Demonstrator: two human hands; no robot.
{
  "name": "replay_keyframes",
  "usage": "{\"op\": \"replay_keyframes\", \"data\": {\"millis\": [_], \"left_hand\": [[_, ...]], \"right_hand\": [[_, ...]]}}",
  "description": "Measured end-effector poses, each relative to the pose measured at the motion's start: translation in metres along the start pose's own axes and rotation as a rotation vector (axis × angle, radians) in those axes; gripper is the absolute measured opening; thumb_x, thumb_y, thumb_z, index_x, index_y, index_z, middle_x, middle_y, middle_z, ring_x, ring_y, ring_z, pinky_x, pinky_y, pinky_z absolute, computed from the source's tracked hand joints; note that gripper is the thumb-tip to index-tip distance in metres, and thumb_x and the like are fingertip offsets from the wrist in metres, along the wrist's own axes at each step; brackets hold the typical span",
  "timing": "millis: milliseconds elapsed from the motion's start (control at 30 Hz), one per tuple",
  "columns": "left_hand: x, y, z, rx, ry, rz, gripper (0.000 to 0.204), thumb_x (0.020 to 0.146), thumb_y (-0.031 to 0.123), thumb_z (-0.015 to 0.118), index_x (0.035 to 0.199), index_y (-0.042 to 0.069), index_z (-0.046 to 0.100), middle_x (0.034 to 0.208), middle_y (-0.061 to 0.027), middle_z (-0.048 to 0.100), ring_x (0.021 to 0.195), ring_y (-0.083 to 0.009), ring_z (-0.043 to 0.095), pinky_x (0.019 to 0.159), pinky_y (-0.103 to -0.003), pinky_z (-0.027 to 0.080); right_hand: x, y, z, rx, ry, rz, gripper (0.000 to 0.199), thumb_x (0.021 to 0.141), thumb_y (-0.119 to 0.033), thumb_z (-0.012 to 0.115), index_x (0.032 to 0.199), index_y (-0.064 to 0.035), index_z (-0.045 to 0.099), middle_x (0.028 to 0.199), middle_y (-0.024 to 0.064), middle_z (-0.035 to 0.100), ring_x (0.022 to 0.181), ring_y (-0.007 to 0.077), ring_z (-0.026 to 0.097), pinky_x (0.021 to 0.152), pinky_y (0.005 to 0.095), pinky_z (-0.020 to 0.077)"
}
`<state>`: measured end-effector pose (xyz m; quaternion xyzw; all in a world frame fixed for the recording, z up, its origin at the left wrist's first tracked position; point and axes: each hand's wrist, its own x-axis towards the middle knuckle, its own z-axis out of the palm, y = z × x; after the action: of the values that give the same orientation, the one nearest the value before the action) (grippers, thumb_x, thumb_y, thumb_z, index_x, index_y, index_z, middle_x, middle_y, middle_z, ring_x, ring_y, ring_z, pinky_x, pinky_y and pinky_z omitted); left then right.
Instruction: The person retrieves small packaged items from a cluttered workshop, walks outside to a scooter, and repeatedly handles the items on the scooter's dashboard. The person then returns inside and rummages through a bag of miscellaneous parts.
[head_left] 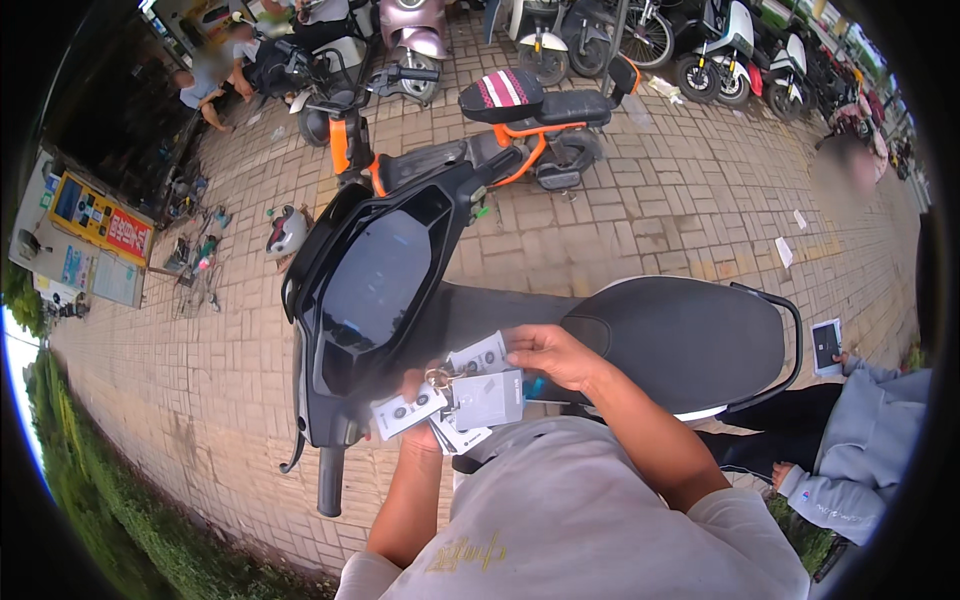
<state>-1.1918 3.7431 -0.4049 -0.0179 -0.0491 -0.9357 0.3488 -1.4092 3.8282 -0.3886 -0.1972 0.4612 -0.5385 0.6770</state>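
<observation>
A bunch of white and grey cards [488,402] hangs together on a metal key ring [437,377], in front of my body. My left hand [424,438] is closed around the bunch from below, partly hidden behind the cards. From the right, my right hand [552,353] pinches the edge of the upper white card [478,352] between thumb and fingers. Beneath my hands is an electric scooter with a dark dashboard screen [372,285] and a black seat [690,335]. Its near handlebar grip [330,480] points toward me.
An orange and black scooter [520,130] stands just beyond, and several more are parked along the back. A person in a grey sweatshirt [870,440] stands at the right holding a tablet-like device [827,346]. A helmet [287,232] lies on the paving; a hedge [110,500] runs at left.
</observation>
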Motion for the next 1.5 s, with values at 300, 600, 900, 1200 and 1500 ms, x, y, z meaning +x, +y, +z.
{"op": "replay_keyframes", "data": {"millis": [300, 600, 900, 1200, 1500], "left_hand": [[-0.001, -0.006, 0.018, 0.346, 0.076, 0.158, 0.025, 0.087, 0.015, 0.047, 0.064, 0.007, 0.051, 0.103, -0.0120, 0.055, 0.105, -0.0364, 0.054, 0.092, -0.046, 0.044], [-0.007, -0.025, 0.011, 1.000, 0.515, 0.494, 0.022, 0.079, -0.005, 0.039, 0.069, 0.004, 0.057, 0.112, -0.0112, 0.053, 0.100, -0.0213, 0.056, 0.086, -0.034, 0.047], [0.008, -0.031, 0.002, 1.321, 0.575, 0.559, 0.023, 0.075, -0.008, 0.041, 0.072, 0.003, 0.060, 0.116, -0.0107, 0.048, 0.109, -0.0198, 0.050, 0.093, -0.031, 0.040], [0.008, -0.030, -0.002, 1.271, 0.587, 0.562, 0.023, 0.075, -0.008, 0.040, 0.072, 0.003, 0.060, 0.112, -0.0098, 0.052, 0.106, -0.0197, 0.052, 0.093, -0.031, 0.041], [0.008, -0.032, 0.003, 1.147, 0.596, 0.575, 0.022, 0.074, -0.007, 0.039, 0.071, 0.002, 0.059, 0.113, -0.0110, 0.053, 0.106, -0.0209, 0.052, 0.093, -0.033, 0.041]], "right_hand": [[0.042, -0.008, -0.008, -0.422, 0.112, -0.332, 0.018, 0.086, -0.010, 0.063, 0.101, 0.0009, 0.062, 0.089, 0.0028, 0.063, 0.079, 0.0071, 0.055, 0.073, 0.0235, 0.0451], [0.115, 0.009, 0.021, -0.096, 0.173, -0.143, 0.018, 0.091, -0.009, 0.054, 0.104, 0.0020, 0.059, 0.090, 0.0098, 0.064, 0.067, 0.0158, 0.062, 0.062, 0.0272, 0.0524], [0.148, 0.006, 0.048, 0.254, 0.040, -0.054, 0.022, 0.091, -0.004, 0.047, 0.111, 0.0032, 0.054, 0.101, 0.0142, 0.063, 0.089, 0.0226, 0.064, 0.081, 0.0324, 0.0522], [0.138, -0.004, 0.052, 0.229, 0.044, -0.001, 0.023, 0.091, -0.004, 0.047, 0.112, 0.0012, 0.054, 0.102, 0.0135, 0.063, 0.088, 0.0228, 0.064, 0.082, 0.0338, 0.0514], [0.128, -0.012, 0.057, 0.191, 0.031, 0.001, 0.022, 0.091, -0.006, 0.051, 0.110, 0.0020, 0.054, 0.102, 0.0138, 0.063, 0.089, 0.0226, 0.064, 0.082, 0.0336, 0.0514]]}}
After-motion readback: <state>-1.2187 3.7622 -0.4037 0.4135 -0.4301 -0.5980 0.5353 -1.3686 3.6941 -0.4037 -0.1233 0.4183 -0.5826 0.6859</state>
